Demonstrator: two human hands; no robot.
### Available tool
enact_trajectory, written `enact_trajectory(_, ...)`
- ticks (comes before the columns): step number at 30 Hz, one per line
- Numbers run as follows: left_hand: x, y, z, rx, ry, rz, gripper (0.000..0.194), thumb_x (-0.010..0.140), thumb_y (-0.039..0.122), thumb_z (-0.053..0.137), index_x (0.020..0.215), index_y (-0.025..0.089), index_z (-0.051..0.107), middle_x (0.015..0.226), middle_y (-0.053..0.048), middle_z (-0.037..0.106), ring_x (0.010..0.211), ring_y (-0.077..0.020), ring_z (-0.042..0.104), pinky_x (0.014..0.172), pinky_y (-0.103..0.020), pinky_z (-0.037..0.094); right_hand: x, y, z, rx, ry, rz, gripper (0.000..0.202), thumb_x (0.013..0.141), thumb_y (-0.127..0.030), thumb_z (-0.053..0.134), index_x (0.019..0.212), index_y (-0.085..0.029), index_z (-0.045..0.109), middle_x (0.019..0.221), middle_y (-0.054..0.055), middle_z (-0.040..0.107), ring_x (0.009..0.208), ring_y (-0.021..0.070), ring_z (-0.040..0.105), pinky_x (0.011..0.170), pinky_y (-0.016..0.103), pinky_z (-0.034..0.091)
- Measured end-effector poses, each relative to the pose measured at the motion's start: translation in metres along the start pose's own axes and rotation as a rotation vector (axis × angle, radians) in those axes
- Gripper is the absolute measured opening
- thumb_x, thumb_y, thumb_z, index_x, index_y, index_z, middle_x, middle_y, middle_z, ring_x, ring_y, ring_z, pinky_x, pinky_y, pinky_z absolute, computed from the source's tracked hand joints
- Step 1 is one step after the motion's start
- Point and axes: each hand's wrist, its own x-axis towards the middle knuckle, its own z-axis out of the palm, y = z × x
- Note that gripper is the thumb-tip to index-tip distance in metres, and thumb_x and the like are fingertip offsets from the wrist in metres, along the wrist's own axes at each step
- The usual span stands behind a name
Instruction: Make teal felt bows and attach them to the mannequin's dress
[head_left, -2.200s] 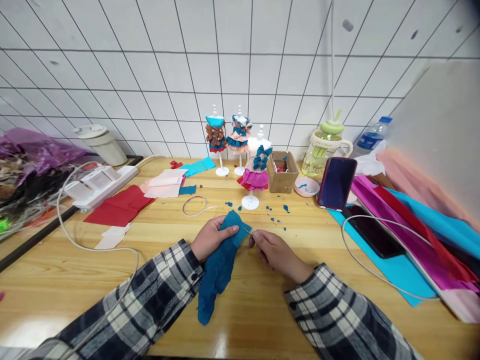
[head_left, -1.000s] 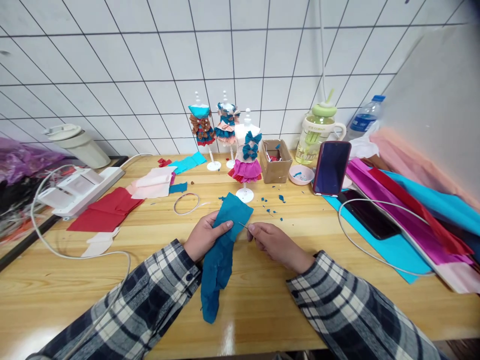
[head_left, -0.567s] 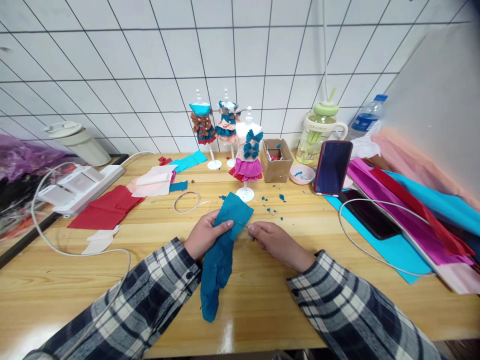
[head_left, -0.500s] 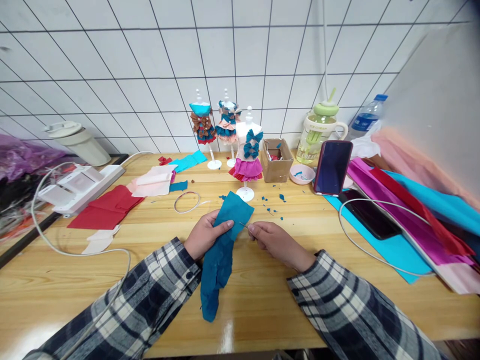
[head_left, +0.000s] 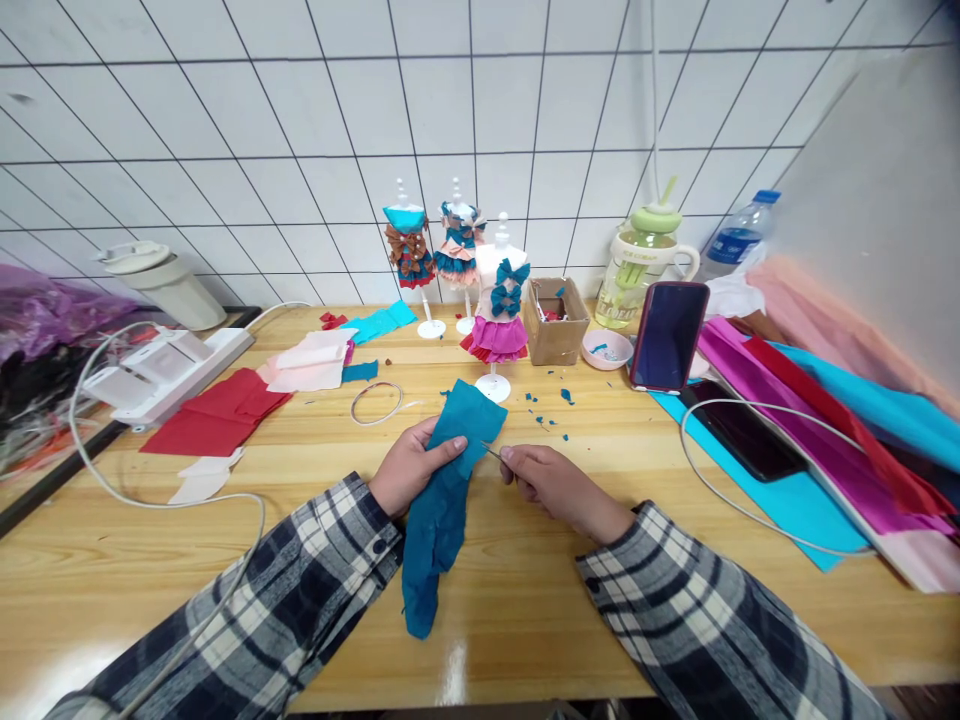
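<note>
A long strip of dark teal crepe paper [head_left: 442,510] hangs over the wooden table from my left hand [head_left: 415,465], whose thumb lies on top and fingers are behind. My right hand [head_left: 544,478] pinches a thin metal tool [head_left: 491,452], its tip at the strip's right edge; whether it is tweezers or a needle is too small to tell. Just beyond the strip stands a small white mannequin [head_left: 496,300] with teal bows and a magenta skirt. Teal scraps [head_left: 566,396] lie to its right.
Two more dressed mannequins [head_left: 406,245], a cardboard box [head_left: 556,325], a pink bowl [head_left: 606,349] and an upright phone [head_left: 667,335] stand behind. Red paper [head_left: 217,410] and a power strip [head_left: 176,375] lie left; colored sheets [head_left: 817,440] and a cable are right.
The view has shifted slightly. The tool's tip has stayed by the strip's right edge, and both hands keep nearly the same pose and grip.
</note>
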Motion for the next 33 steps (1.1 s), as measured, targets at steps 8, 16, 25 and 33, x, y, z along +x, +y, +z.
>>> enact_trajectory(8, -0.0002, -0.0018, 0.0004, 0.114, -0.061, 0.01, 0.035, 0.072, 0.037, 0.072, 0.098, 0.013, 0.067, 0.086, -0.004, 0.072, 0.073, -0.018, 0.063, 0.068, -0.026, 0.048, 0.0013, 0.0012, 0.0017, 0.007, 0.006, -0.017, 0.043, 0.088, -0.056, 0.038, 0.071, -0.018, 0.052, 0.049, -0.006, 0.036, 0.046, 0.0091, 0.035, 0.047, 0.023, 0.029)
enact_trajectory(16, -0.0007, -0.002, 0.0031, 0.166, -0.088, 0.048, 0.035, 0.072, 0.037, 0.071, 0.097, 0.014, 0.067, 0.091, -0.005, 0.073, 0.082, -0.0213, 0.065, 0.075, -0.029, 0.05, 0.0012, 0.0023, 0.0041, -0.046, 0.035, -0.039, 0.048, 0.087, -0.061, 0.038, 0.073, -0.017, 0.054, 0.056, -0.003, 0.043, 0.051, 0.0101, 0.04, 0.049, 0.023, 0.031)
enact_trajectory(25, -0.0002, -0.0032, 0.0018, 0.182, -0.05, 0.092, 0.036, 0.075, 0.037, 0.069, 0.102, 0.014, 0.068, 0.092, -0.005, 0.072, 0.081, -0.0202, 0.064, 0.076, -0.029, 0.049, 0.0012, 0.0021, 0.0055, -0.037, 0.029, -0.034, 0.045, 0.088, -0.058, 0.038, 0.073, -0.018, 0.052, 0.052, -0.005, 0.037, 0.048, 0.0098, 0.036, 0.048, 0.023, 0.029)
enact_trajectory(33, -0.0006, -0.0039, 0.003, 0.172, -0.07, 0.078, 0.037, 0.075, 0.036, 0.07, 0.105, 0.014, 0.067, 0.094, -0.005, 0.072, 0.082, -0.0199, 0.064, 0.075, -0.028, 0.049, 0.0027, 0.005, 0.0057, -0.032, 0.032, -0.046, 0.045, 0.087, -0.059, 0.039, 0.074, -0.018, 0.052, 0.055, -0.004, 0.041, 0.051, 0.0099, 0.038, 0.049, 0.023, 0.029)
